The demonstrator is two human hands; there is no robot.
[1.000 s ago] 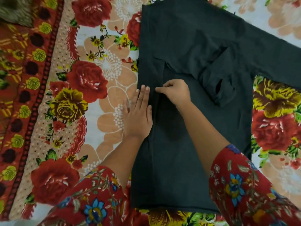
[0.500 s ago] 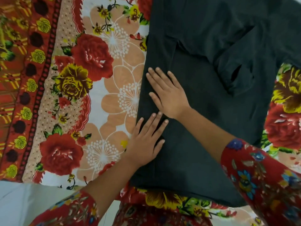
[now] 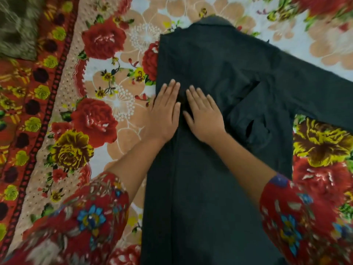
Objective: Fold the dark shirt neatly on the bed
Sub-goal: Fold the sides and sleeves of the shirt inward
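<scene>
1. One dark shirt (image 3: 219,169) lies flat on the floral bedsheet (image 3: 107,111), with its collar (image 3: 215,21) at the far end.
2. There are two hands. The left hand (image 3: 164,113) rests flat, fingers straight, on the shirt's left edge. The right hand (image 3: 204,115), equally flat and released, presses the shirt just beside it.
3. The shirt has two sleeves: the folded sleeve (image 3: 248,119) crosses its body, and the spread sleeve (image 3: 315,88) extends off its right side.

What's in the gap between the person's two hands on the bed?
Only a narrow strip of the dark shirt, nothing else. The left hand and right hand lie flat on it side by side, as the head view shows.
</scene>
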